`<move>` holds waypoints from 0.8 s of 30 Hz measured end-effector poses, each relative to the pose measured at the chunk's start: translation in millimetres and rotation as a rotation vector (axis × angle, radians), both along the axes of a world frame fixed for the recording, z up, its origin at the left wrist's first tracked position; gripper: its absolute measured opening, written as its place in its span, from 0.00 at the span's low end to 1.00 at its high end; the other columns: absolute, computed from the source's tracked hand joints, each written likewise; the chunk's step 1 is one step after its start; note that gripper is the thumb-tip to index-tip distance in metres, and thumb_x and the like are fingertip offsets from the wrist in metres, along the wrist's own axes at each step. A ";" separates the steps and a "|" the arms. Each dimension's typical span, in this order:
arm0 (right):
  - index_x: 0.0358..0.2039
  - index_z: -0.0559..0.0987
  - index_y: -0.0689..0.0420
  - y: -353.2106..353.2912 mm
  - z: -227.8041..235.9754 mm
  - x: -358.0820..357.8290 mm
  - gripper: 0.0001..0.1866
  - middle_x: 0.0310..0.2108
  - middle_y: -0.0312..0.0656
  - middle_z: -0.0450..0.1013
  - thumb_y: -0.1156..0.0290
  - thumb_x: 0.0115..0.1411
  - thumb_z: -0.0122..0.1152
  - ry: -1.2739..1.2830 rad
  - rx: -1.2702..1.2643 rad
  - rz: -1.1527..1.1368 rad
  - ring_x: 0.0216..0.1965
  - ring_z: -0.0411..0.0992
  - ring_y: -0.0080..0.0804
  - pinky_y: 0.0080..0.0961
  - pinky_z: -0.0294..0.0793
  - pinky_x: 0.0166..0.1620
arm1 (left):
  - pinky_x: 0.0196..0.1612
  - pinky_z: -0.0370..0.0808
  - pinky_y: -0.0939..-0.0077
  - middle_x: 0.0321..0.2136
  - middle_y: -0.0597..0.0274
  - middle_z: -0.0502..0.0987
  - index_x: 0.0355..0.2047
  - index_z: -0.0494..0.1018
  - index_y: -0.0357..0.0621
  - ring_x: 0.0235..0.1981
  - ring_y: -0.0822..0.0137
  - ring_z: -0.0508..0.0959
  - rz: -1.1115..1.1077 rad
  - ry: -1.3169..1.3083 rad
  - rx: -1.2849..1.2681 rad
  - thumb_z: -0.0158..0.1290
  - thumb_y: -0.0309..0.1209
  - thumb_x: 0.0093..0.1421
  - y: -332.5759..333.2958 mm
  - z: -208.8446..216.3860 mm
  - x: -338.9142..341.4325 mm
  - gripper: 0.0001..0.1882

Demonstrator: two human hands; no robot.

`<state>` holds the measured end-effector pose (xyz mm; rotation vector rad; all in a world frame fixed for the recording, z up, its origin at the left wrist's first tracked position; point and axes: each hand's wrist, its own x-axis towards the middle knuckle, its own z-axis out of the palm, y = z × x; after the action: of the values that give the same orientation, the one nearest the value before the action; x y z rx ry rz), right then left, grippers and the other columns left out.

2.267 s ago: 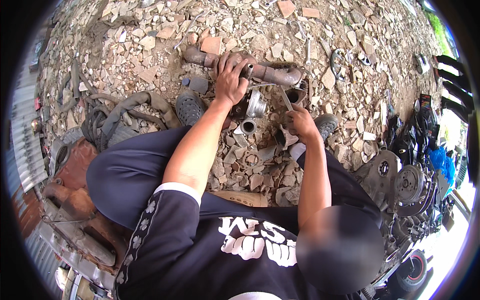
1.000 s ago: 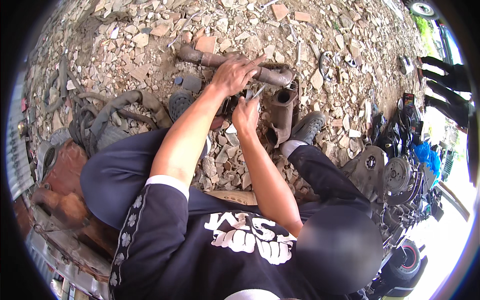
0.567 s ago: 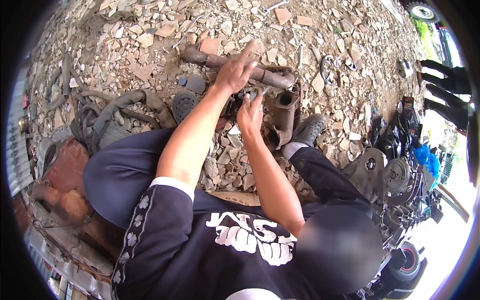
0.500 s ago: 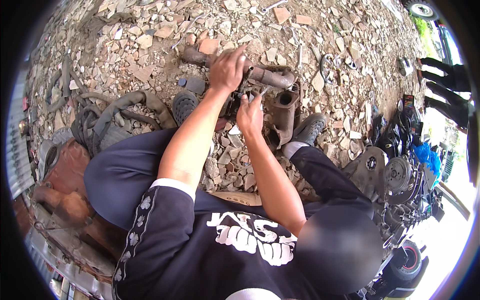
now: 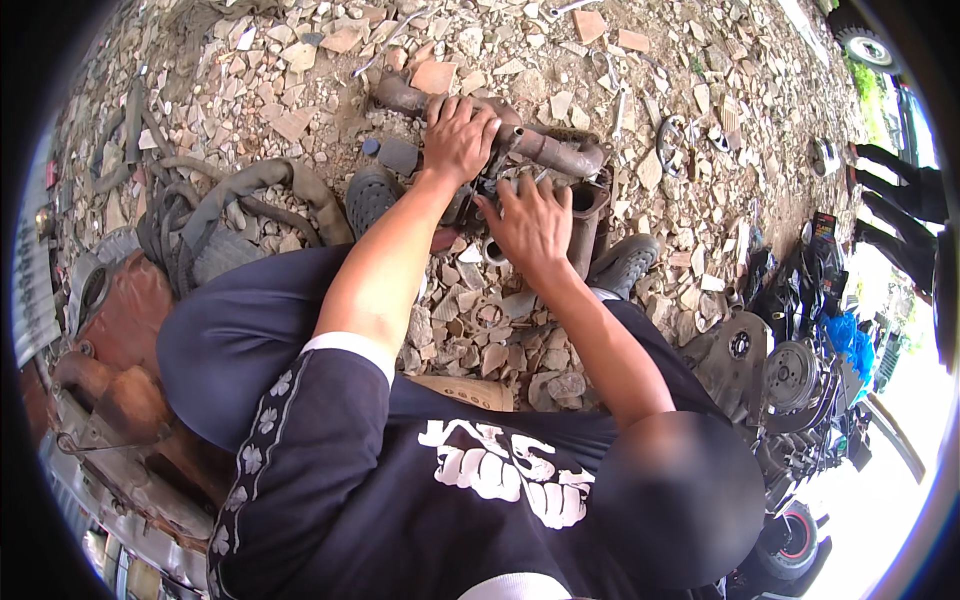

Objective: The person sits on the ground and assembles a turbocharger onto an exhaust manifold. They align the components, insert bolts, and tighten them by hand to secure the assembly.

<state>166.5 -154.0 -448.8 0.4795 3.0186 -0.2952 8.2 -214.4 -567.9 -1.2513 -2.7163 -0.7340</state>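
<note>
A rusty, bent exhaust pipe [image 5: 555, 153] lies on the stony ground ahead of me. My left hand [image 5: 460, 142] rests over its middle, fingers closed around the metal. Just nearer and to the right, my right hand [image 5: 535, 222] is bent over the dark parts below the pipe; its fingertips curl down and what they grip is hidden. Beside that hand stands a flanged rusty pipe piece [image 5: 590, 203] with its round opening facing up.
Spanners [image 5: 621, 112] and a metal ring part [image 5: 670, 146] lie beyond the pipe. Thick old hoses [image 5: 265, 185] are heaped at left. A flywheel-like disc [image 5: 795, 375] and engine parts crowd the right. My dark shoes flank the work; people's legs [image 5: 895, 180] show far right.
My right hand has shifted slightly right and turned its back upward, fingers now over the parts. My left hand remains on the pipe, its raised forefinger now lowered. The view has tilted a little.
</note>
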 end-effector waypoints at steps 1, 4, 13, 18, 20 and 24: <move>0.42 0.82 0.53 -0.6 -4.5 -4.0 0.24 0.39 0.51 0.75 0.44 0.68 0.56 0.140 0.094 0.065 0.45 0.75 0.47 0.46 0.63 0.59 | 0.68 0.55 0.49 0.46 0.54 0.80 0.46 0.81 0.52 0.55 0.54 0.73 0.001 -0.002 0.022 0.39 0.48 0.73 -1.2 -0.8 1.9 0.22; 0.35 0.85 0.53 7.7 -31.4 -8.7 0.17 0.42 0.46 0.74 0.51 0.64 0.62 0.242 -0.260 0.155 0.44 0.74 0.44 0.43 0.74 0.50 | 0.67 0.56 0.52 0.43 0.55 0.81 0.40 0.83 0.50 0.52 0.55 0.75 0.007 0.014 0.113 0.42 0.48 0.72 1.7 1.1 1.7 0.22; 0.21 0.79 0.57 30.9 -28.7 -34.1 0.23 0.22 0.45 0.73 0.56 0.69 0.55 0.102 -0.746 0.014 0.25 0.75 0.52 0.42 0.73 0.29 | 0.35 0.82 0.55 0.26 0.51 0.84 0.26 0.84 0.45 0.27 0.54 0.85 -0.356 -0.163 -0.312 0.41 0.50 0.73 36.7 10.4 -77.3 0.30; 0.16 0.75 0.58 7.7 -34.5 -28.8 0.23 0.18 0.47 0.71 0.64 0.69 0.55 0.271 -0.540 -0.075 0.19 0.72 0.53 0.45 0.71 0.29 | 0.33 0.83 0.53 0.24 0.45 0.84 0.26 0.83 0.46 0.26 0.49 0.85 -0.111 -0.226 -0.328 0.43 0.44 0.70 33.9 22.2 -57.9 0.25; 0.16 0.75 0.57 4.7 -40.4 -29.9 0.20 0.18 0.45 0.72 0.68 0.67 0.56 0.345 -0.499 -0.068 0.19 0.71 0.52 0.43 0.70 0.29 | 0.30 0.83 0.57 0.25 0.46 0.84 0.23 0.82 0.46 0.25 0.51 0.86 -0.089 -0.154 -0.281 0.46 0.43 0.67 35.2 15.8 -60.3 0.22; 0.16 0.75 0.57 1.8 -41.7 -35.7 0.20 0.19 0.44 0.72 0.70 0.67 0.56 0.340 -0.490 -0.077 0.19 0.70 0.50 0.42 0.68 0.29 | 0.30 0.82 0.57 0.23 0.54 0.84 0.28 0.82 0.51 0.23 0.59 0.85 -0.113 -0.204 -0.320 0.47 0.44 0.68 37.5 17.5 -65.3 0.19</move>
<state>130.7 -152.2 -490.5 0.5424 3.0669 -1.1937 -57.0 -176.9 -550.4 -1.4771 -3.0444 -0.4701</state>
